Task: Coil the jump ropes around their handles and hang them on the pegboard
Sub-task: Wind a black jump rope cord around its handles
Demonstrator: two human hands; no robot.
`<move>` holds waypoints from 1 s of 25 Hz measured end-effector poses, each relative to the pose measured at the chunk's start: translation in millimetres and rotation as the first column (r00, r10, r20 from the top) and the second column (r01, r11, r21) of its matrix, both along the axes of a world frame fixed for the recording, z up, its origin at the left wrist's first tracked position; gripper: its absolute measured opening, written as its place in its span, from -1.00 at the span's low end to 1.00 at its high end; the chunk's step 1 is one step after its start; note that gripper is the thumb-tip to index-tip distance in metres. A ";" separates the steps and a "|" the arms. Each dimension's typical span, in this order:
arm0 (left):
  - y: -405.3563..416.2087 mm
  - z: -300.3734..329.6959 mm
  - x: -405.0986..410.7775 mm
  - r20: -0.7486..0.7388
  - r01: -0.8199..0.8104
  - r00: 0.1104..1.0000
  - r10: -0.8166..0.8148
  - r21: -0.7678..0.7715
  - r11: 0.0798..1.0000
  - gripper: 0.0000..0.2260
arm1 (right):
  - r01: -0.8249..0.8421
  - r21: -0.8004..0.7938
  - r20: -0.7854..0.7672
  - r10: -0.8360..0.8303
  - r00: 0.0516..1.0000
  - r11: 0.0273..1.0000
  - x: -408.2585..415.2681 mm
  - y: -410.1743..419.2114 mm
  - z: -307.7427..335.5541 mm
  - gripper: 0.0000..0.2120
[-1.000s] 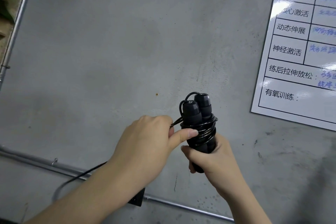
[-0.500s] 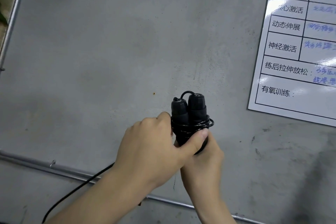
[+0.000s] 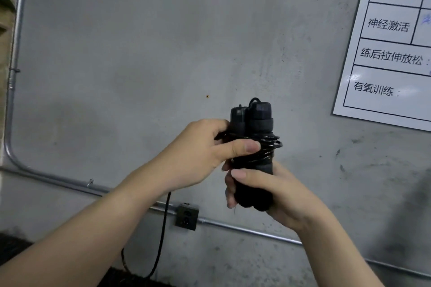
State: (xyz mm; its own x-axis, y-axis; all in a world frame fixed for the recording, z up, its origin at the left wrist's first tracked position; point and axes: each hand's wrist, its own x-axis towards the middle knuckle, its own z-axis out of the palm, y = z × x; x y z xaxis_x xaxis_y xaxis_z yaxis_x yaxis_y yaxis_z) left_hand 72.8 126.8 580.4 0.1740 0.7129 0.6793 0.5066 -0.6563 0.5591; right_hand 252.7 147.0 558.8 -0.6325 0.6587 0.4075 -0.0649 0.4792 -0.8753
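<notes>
Left hand (image 3: 198,154) shifted off right hand (image 3: 275,196), pinching glossy cord (image 3: 265,144), right grip around matte cylindrical handles (image 3: 254,189)

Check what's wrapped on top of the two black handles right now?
Several turns of black rope coil round the upper part of the handles, pinned by the left hand. The right hand covers the lower part, so any rope there is hidden.
</notes>
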 end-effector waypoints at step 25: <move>-12.2 -7.7 14.7 -0.016 -0.365 0.926 0.378 0.229 0.902 -0.36 | 0.464 0.405 -0.071 -0.479 0.875 0.788 -15.2 12.4 -16.6 -0.75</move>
State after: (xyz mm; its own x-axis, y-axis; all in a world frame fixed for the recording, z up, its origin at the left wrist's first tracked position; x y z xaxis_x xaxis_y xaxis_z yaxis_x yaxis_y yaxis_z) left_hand 87.5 114.7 572.7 -0.0310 0.5694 0.8215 0.7647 -0.5157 0.3863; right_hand 237.4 159.5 542.3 -0.3042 0.6640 0.6830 0.2863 0.7476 -0.5993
